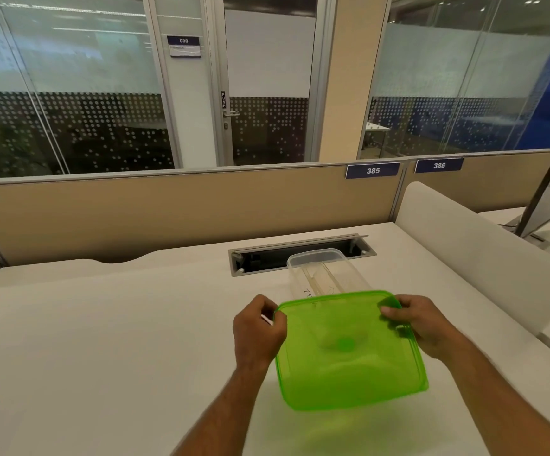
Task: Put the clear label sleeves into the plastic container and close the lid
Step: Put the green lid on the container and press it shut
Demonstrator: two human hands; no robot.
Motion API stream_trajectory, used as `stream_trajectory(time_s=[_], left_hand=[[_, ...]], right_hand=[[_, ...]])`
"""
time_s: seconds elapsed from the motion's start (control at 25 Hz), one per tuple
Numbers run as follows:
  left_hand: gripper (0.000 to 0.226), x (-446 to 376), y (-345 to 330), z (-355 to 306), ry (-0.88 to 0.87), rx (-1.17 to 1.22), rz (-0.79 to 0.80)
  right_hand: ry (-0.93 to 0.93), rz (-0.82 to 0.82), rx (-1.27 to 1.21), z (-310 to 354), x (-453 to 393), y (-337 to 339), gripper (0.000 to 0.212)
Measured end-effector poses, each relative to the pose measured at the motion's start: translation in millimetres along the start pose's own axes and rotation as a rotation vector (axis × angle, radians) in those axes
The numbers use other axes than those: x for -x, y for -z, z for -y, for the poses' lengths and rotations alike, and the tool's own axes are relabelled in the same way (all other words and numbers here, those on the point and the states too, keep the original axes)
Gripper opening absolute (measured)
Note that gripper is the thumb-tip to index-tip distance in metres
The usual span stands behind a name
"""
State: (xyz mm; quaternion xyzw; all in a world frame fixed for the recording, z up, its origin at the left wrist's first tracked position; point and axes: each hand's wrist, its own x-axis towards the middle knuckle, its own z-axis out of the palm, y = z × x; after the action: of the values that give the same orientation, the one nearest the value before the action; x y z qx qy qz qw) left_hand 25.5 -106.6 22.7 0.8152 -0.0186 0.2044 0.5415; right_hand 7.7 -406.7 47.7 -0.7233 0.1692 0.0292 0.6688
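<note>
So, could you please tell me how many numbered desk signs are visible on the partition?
2: sign 385 sits on the partition's top edge, right of centre; sign 386 is just right of it. Others may lie outside the view.

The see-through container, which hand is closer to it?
Right, but only slightly. The right hand grips the green lid at its far right corner, just below the clear container. The left hand grips the lid's left edge, a little farther off.
</note>
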Motion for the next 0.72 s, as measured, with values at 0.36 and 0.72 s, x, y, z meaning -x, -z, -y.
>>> stream_trajectory(time_s=[0.36, 0.72], left_hand=[[0.041, -49, 1, -64, 0.411, 0.446, -0.035], [0.031, -48, -20, -59, 0.682, 0.843, 0.07]], right_hand=[[0.845, -0.422, 0.152, 44, 16, -78, 0.014], [1.376, -0.066, 0.991, 23, 21, -89, 0.049]])
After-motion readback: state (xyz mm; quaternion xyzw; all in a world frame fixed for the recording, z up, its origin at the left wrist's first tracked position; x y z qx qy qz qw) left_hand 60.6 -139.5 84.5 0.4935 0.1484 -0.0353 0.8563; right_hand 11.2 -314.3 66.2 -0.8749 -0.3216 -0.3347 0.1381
